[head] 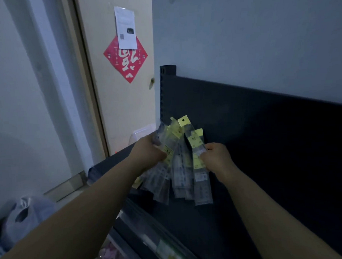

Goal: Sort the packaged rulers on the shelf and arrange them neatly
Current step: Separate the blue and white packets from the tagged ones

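Left hand (150, 150) grips a fanned bunch of packaged rulers (178, 168), right hand (217, 158) pinches the edge of the rightmost pack (201, 179), open dark shelf (230, 227) stretching to their right.

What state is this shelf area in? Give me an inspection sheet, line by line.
Surface: dark shelf, dimly lit.
Job's things: packaged rulers, fanned unevenly, yellow headers up, held before the back panel.
Clutter: grey plastic bag lower left; blurred goods below.
Grippers: left hand grips the bunch; right hand pinches the rightmost packet.
Cables: nothing seen.
Surroundings: door with red diamond decoration and white notice; grey wall.
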